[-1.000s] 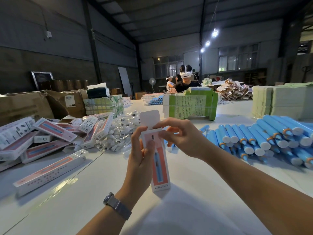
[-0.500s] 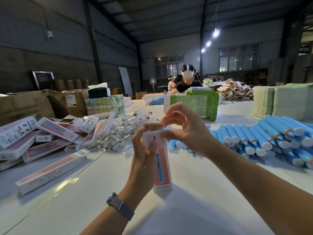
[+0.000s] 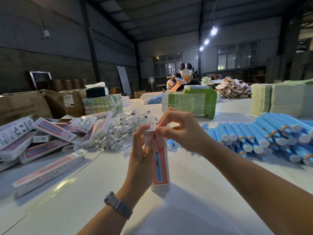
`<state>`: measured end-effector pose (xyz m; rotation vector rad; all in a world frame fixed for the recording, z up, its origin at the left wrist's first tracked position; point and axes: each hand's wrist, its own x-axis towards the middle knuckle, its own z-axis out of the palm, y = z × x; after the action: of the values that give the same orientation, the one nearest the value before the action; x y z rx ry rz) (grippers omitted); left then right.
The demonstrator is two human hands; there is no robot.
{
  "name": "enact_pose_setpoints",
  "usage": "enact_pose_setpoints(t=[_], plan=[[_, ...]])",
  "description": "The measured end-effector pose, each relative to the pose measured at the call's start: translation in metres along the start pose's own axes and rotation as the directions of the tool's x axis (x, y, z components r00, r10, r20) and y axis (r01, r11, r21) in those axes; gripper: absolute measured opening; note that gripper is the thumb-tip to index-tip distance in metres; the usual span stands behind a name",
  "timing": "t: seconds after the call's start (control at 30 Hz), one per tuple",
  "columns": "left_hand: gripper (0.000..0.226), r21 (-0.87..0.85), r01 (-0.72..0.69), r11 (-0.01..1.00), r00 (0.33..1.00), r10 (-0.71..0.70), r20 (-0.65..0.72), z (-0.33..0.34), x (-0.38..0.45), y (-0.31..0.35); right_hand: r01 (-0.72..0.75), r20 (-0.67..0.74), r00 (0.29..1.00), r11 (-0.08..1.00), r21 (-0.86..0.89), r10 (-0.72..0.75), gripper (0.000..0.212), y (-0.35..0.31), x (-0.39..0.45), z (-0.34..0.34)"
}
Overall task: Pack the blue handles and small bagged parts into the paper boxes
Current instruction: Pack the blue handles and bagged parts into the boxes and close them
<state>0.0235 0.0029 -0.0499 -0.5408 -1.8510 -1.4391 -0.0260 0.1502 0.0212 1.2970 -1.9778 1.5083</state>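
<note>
White table (image 3: 194, 192) under both hands. Left hand (image 3: 140, 160) rises from below, palm turned in, its grip wrapped round the upright box (image 3: 161, 167) from the left. Right hand (image 3: 179, 131) reaches in from the right, fingertips pinching the top flap. Box stands on end above the table, long axis vertical, flap end up. Blue handles (image 3: 264, 138) lie piled to the right.

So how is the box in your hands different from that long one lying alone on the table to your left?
The held box stands upright, gripped by the left hand while the right hand pinches its top flap. The lone box lies flat on the table, untouched. Both are white with a coral panel picturing a blue handle.
</note>
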Motion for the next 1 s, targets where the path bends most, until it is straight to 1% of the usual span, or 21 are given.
enact_pose_setpoints(t=[0.07,0.17,0.27,0.4,0.5,0.67,0.77,0.9,1.0], plan=[[0.027,-0.013,0.021,1.000,1.000,-0.021,-0.001,0.001,0.000,0.000,0.000,0.016,1.000,0.999,-0.051,0.000,0.010,-0.001,0.001,0.001],[0.035,0.008,0.022,1.000,1.000,-0.023,0.015,0.001,-0.001,0.001,-0.033,0.053,0.998,0.998,-0.062,0.036,0.016,-0.003,0.001,0.000],[0.040,-0.007,0.037,0.999,0.999,-0.036,0.012,0.000,0.000,0.001,-0.051,0.044,0.998,0.996,-0.071,0.054,0.018,-0.005,0.001,0.001],[0.029,0.016,0.026,1.000,0.999,-0.026,-0.019,0.000,0.002,0.000,-0.050,0.027,0.998,0.996,-0.076,0.052,0.013,-0.005,0.001,0.002],[0.029,0.035,0.005,0.999,1.000,-0.005,-0.019,-0.002,0.002,0.002,-0.039,0.031,0.999,0.997,-0.060,0.041,0.010,-0.006,0.002,0.001],[0.027,0.059,-0.005,0.998,1.000,0.005,-0.014,-0.001,0.002,0.001,-0.056,0.068,0.996,0.998,-0.035,0.058,0.013,-0.007,0.003,-0.002],[0.028,0.040,0.011,0.999,1.000,-0.010,-0.024,-0.002,0.003,0.001,-0.051,0.039,0.998,0.997,-0.065,0.054,0.011,-0.008,0.003,0.002],[0.014,-0.052,0.027,0.998,0.998,-0.030,-0.059,-0.003,0.002,0.009,-0.048,0.018,0.999,0.995,-0.086,0.049,0.007,-0.012,0.002,0.005],[0.020,-0.061,0.034,0.998,0.997,-0.039,-0.074,-0.001,0.002,0.015,-0.053,0.048,0.997,0.994,-0.100,0.058,0.006,-0.016,0.002,0.003]])
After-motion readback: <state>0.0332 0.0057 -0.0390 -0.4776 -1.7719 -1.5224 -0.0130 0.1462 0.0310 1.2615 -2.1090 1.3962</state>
